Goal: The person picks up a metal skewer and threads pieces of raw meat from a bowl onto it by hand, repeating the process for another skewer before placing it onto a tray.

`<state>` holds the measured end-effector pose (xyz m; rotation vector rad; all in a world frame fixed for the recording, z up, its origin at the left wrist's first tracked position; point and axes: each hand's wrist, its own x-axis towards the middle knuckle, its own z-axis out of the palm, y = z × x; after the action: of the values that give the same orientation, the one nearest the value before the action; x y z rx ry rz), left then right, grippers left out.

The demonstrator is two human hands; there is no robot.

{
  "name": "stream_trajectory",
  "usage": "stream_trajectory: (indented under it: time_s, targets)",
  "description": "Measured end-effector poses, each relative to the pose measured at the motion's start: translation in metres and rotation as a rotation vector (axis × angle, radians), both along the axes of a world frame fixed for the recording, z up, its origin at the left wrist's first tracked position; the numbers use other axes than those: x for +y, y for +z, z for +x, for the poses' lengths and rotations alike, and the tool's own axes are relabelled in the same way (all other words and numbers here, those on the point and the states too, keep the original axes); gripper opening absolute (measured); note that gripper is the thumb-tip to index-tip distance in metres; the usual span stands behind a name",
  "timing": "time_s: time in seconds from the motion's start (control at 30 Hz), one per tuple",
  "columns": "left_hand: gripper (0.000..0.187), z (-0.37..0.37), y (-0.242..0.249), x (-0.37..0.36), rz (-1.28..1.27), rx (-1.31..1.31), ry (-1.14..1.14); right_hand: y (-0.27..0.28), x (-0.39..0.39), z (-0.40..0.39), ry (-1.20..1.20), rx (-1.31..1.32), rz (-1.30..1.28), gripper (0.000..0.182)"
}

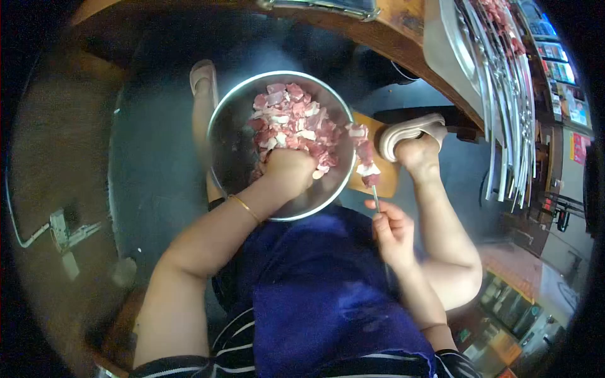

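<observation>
A large steel bowl stands between the legs, heaped with raw meat chunks, pink-red with some white fatty pieces. My left hand, with a thin gold band at its wrist, reaches into the near side of the heap. Its knuckles are curled and its fingertips are hidden, so what they grip does not show. Just right of the bowl, my right hand pinches a thin metal skewer. Several meat pieces are threaded along that skewer, which points upward beside the bowl's rim.
Many long metal skewers and more meat lie on a tray at the upper right. A wooden table edge curves across the top. An orange-brown board lies beneath the bowl's right side. A dark blue apron covers the lap.
</observation>
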<state>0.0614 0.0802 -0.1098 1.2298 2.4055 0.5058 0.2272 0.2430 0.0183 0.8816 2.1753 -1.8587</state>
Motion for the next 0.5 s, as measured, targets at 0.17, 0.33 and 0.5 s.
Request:
stream_trajectory:
  time_s: [0.17,0.33,0.5]
  targets:
    - [0.011,-0.012,0.018,-0.008,0.195,-0.599,0.233,0.01,-0.003,-0.011,0.009,-0.046,-0.131,0.025]
    - [0.012,-0.018,0.023,-0.021,0.763,-1.417,0.661,0.009,-0.004,-0.019,0.024,-0.053,-0.241,0.026]
    - [0.016,-0.027,0.042,-0.037,1.045,-1.667,0.769,0.004,-0.008,-0.02,0.053,-0.01,-0.233,0.026]
